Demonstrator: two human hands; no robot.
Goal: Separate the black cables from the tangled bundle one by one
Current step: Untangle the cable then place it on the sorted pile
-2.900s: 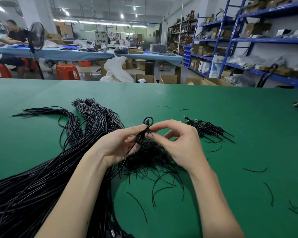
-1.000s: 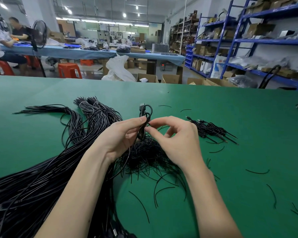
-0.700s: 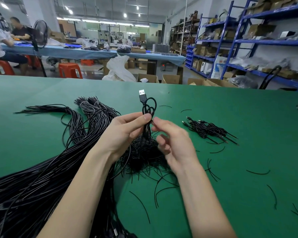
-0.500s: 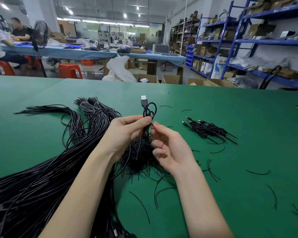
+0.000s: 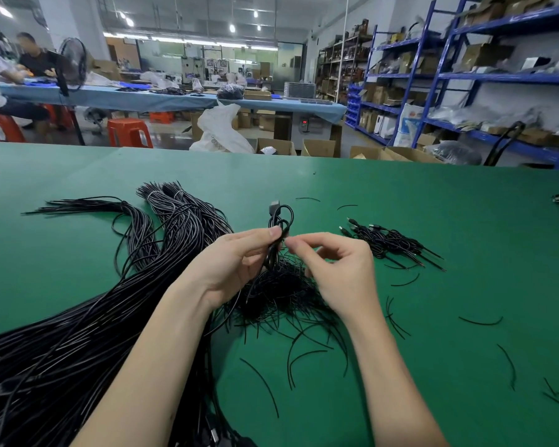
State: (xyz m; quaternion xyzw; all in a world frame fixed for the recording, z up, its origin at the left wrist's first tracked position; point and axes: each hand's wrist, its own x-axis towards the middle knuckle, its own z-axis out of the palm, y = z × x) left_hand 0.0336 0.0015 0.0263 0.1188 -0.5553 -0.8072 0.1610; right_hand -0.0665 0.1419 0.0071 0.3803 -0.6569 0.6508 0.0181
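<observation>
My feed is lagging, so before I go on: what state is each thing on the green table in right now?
Left hand: grips the looped black USB cable, plug end up.
Right hand: fingertips pinched at the cable's loop.
Large bundle of long black cables: lying tangled, left.
Small pile of short black plug leads: lying apart, right.
Green table: strewn with black wire offcuts.

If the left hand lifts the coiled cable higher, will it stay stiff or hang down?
Probably floppy: the coiled cable loops loosely above the left hand. Likely light, since fingertips alone hold it. Its tail may drag the tangled bundle.
</observation>
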